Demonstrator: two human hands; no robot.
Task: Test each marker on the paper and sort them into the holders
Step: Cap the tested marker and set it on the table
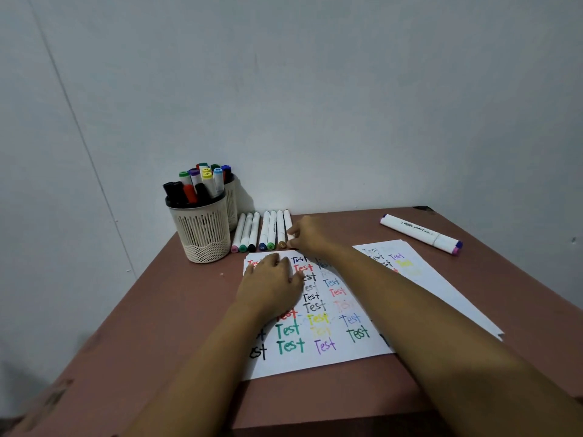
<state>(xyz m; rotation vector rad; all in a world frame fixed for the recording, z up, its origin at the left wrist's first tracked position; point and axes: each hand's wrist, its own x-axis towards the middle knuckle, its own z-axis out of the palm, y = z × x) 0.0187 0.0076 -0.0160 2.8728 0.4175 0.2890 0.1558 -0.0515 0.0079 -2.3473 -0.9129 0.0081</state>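
Right grip [310,239]: fingertips pinched on the end marker [287,219], the rightmost of the row [258,231] lying on the table [151,342] just beyond the paper [318,361]. The pinch is at the near, cap end, and the fingers hide the cap colour. Can't tell if it's off the table yet. Left grip [271,285]: flat, fingers straight, pressing the paper's top-left.

Step in hand, my read: pick up the next untested marker. Notes:
- The brown-cap marker [281,230] lies right against the end marker. Lift straight up, or roll it right first, so the row doesn't scatter.
- A cap-end pinch leaves the long barrel hanging. Regrip mid-barrel before uncapping.
- Uncapping likely needs both hands, so the left grip leaves the paper briefly. The sheet is light and may shift; press it down again before the stroke.
- The paper is mostly filled with "Test". Free space looks like the bottom strip and right margin, so aim there.
- The front holder [200,238] is packed. The rear holder [232,203] is close behind it and mostly hidden. Can't tell which takes working markers and which takes dry ones.
- A stray marker [421,234] lies well apart at far right, beyond the second sheet [448,298]. It may be two side by side; can't tell.
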